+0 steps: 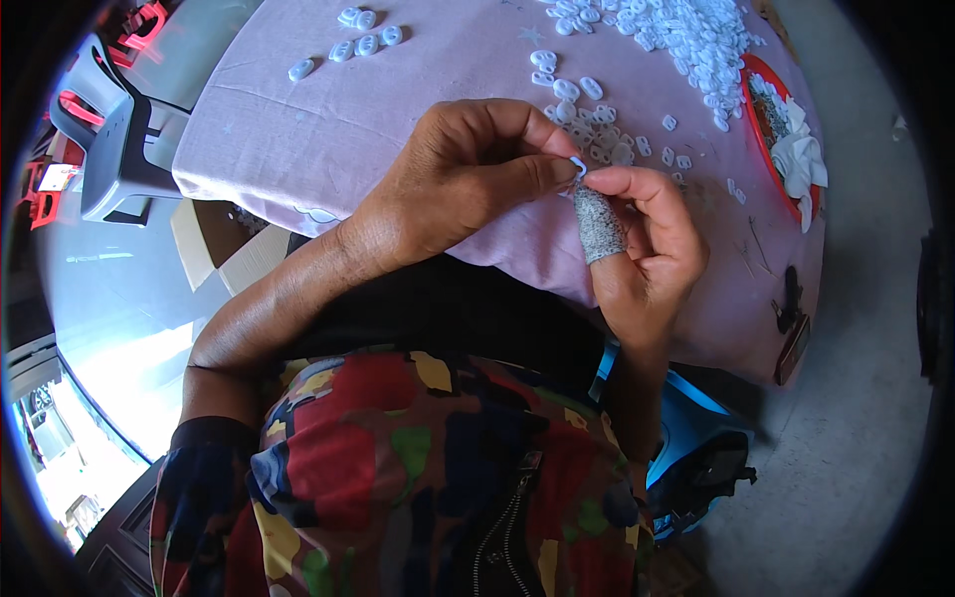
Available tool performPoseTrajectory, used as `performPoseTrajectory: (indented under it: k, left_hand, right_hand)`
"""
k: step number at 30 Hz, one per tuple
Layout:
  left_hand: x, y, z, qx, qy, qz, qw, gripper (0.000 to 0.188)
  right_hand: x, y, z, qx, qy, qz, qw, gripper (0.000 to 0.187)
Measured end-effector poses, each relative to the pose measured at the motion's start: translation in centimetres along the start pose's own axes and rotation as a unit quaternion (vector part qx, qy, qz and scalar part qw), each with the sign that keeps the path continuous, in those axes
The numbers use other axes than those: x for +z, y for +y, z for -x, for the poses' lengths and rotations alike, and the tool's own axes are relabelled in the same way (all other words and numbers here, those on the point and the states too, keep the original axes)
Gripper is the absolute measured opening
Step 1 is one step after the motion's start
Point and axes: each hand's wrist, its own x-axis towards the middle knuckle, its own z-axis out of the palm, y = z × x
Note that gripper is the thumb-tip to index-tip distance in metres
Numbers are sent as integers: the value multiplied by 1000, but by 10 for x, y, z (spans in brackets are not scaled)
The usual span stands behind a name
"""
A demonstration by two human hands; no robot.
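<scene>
In front of my chest, over the table's near edge, my left hand (463,184) pinches a small white plastic piece (580,168) between thumb and index finger. My right hand (652,234) meets it from the other side, its thumb and index fingertips closed at the same piece. A grey speckled sleeve (600,225) wraps the right thumb. Most of the piece is hidden by the fingertips. Just beyond my hands lie loose white oval plastic pieces (601,134), and a large heap of similar white pieces (686,40) spreads behind them.
The pink tablecloth (288,124) carries several white ovals (367,45) at far left. On the right are a red basin (753,99) with a white cloth (799,154), keys (791,298) and a brown case (793,350). A grey chair (119,139) and cardboard box (199,244) stand left.
</scene>
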Motion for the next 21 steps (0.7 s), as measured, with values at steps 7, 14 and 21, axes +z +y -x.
performPoseTrajectory:
  k: [7,14,21]
  left_hand:
    - [0,3,0,-37,9,11,999,13]
    - [-1,-1,0,-18,2,9,1000,13]
    - [0,-2,0,-20,14,-7,1000,12]
  right_hand:
    - [1,-2,0,-8,14,-1,1000,21]
    - [0,-1,0,-1,11,4,1000,21]
    - [2,0,0,-4,22,-1,1000,20]
